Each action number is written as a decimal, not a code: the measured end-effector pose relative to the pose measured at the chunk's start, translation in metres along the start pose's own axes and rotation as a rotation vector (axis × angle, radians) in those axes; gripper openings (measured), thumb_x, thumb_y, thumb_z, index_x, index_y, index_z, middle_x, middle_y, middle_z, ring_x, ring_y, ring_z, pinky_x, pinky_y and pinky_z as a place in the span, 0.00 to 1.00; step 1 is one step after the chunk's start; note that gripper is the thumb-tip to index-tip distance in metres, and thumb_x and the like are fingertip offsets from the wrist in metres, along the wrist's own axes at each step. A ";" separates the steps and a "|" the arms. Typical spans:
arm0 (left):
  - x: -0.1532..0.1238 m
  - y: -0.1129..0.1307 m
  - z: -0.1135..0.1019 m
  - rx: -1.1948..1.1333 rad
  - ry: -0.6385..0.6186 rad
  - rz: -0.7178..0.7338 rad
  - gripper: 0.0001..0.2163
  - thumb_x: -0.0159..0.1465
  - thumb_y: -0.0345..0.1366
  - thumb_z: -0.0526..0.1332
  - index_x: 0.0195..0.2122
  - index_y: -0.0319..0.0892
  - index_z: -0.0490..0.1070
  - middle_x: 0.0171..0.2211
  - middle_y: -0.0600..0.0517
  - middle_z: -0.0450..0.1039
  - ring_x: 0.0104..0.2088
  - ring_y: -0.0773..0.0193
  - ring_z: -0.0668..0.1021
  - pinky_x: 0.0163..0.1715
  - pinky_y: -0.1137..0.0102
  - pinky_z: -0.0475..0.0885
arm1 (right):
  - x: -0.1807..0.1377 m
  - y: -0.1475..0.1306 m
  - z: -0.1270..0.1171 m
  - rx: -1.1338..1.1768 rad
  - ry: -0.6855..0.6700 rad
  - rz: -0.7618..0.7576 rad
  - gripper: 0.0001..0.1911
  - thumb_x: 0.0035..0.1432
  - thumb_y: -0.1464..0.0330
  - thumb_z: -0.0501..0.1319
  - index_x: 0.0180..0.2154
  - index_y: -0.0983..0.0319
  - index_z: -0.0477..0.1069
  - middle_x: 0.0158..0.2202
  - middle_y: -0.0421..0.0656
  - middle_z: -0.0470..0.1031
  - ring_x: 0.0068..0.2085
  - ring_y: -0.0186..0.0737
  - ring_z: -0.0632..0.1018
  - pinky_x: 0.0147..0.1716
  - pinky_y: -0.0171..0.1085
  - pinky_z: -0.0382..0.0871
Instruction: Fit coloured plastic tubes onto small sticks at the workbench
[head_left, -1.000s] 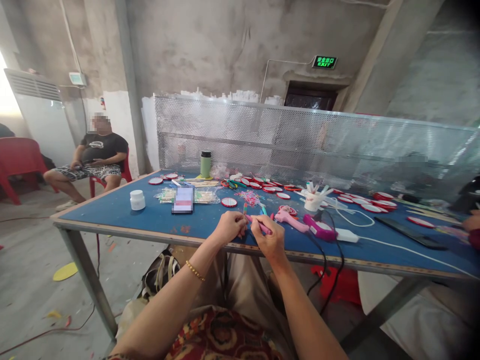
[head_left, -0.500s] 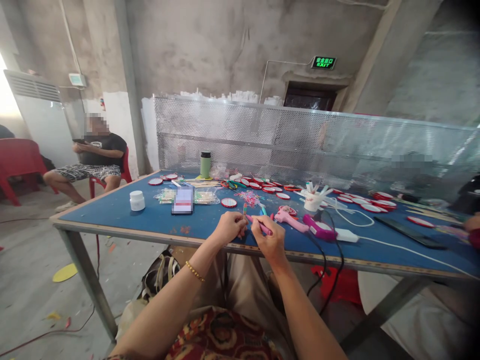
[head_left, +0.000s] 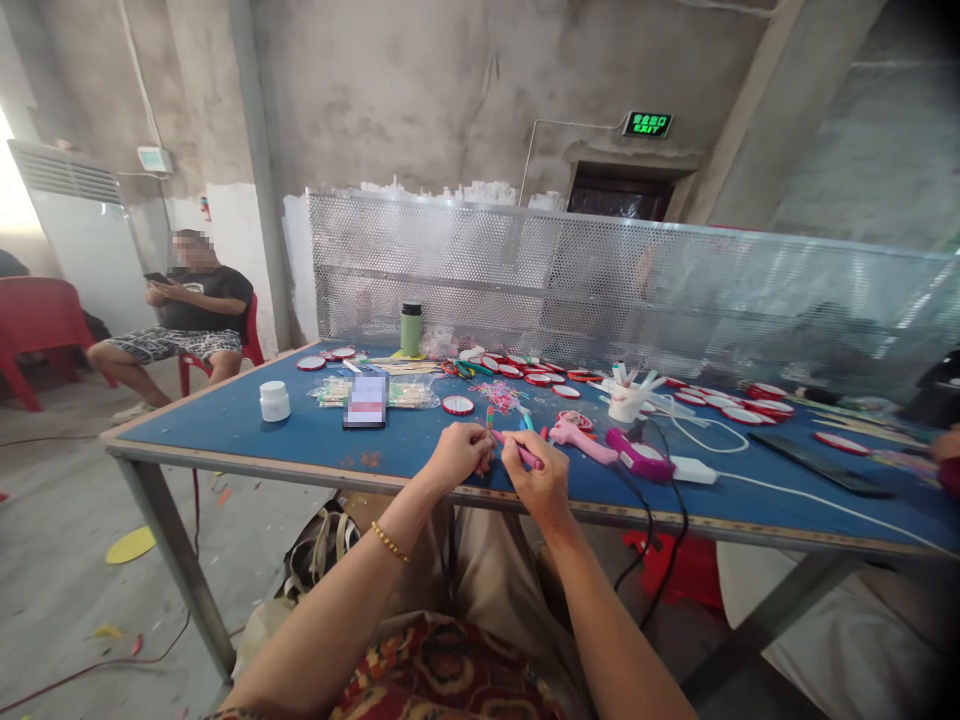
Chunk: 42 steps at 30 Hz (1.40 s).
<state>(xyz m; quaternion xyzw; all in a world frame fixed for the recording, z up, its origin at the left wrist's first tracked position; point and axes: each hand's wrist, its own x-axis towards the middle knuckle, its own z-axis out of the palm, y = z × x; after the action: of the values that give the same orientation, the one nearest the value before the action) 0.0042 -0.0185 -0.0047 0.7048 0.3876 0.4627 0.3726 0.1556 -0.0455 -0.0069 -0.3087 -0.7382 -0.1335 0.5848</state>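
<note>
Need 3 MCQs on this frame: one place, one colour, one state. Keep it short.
1. Where does the white jar stand?
A. on the blue table's left part
B. on the floor
C. beside the glue guns

2. What colour is the stick in the right hand?
A. green
B. pink
C. black

3. How are the two hands?
A. flat on the table
B. far apart
C. close together, fingers curled on small parts

Answers:
1 A: the jar sits alone near the left edge.
2 B: a pink stick pokes from the fingers.
3 C: the left hand meets the right at the table's near edge.
</note>
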 end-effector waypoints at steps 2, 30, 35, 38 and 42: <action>0.000 0.000 0.000 -0.012 0.000 -0.005 0.11 0.61 0.31 0.55 0.21 0.39 0.67 0.17 0.55 0.70 0.18 0.71 0.71 0.21 0.77 0.68 | 0.000 -0.001 0.000 0.004 0.015 -0.002 0.10 0.66 0.71 0.57 0.33 0.59 0.74 0.29 0.41 0.80 0.30 0.36 0.80 0.33 0.35 0.73; 0.003 -0.005 0.002 -0.038 0.013 -0.033 0.10 0.62 0.30 0.55 0.25 0.38 0.70 0.17 0.55 0.70 0.17 0.71 0.71 0.21 0.78 0.67 | 0.003 -0.004 0.000 0.012 0.049 -0.018 0.09 0.66 0.73 0.57 0.34 0.60 0.75 0.30 0.41 0.81 0.31 0.36 0.81 0.35 0.33 0.74; 0.001 0.000 0.001 -0.044 0.010 -0.040 0.10 0.62 0.30 0.54 0.26 0.38 0.72 0.17 0.56 0.70 0.17 0.71 0.70 0.21 0.78 0.67 | 0.003 -0.004 -0.001 0.011 0.045 -0.011 0.09 0.66 0.72 0.57 0.34 0.60 0.74 0.30 0.41 0.80 0.30 0.36 0.80 0.34 0.33 0.74; -0.001 0.003 0.001 -0.053 0.007 -0.052 0.10 0.62 0.29 0.54 0.26 0.38 0.72 0.17 0.55 0.70 0.17 0.71 0.70 0.20 0.77 0.67 | 0.003 -0.004 -0.001 0.012 0.057 -0.003 0.09 0.66 0.72 0.57 0.34 0.60 0.74 0.30 0.41 0.80 0.30 0.36 0.80 0.34 0.33 0.74; 0.000 0.003 0.001 -0.046 0.006 -0.045 0.10 0.62 0.30 0.54 0.24 0.38 0.70 0.17 0.55 0.70 0.17 0.71 0.71 0.21 0.78 0.67 | 0.003 -0.003 0.000 0.025 0.039 -0.011 0.09 0.66 0.72 0.57 0.35 0.60 0.74 0.31 0.41 0.80 0.31 0.36 0.80 0.36 0.34 0.74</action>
<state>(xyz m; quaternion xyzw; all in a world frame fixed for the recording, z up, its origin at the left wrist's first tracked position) 0.0053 -0.0203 -0.0022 0.6857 0.3938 0.4651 0.3979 0.1533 -0.0474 -0.0038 -0.2947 -0.7298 -0.1335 0.6023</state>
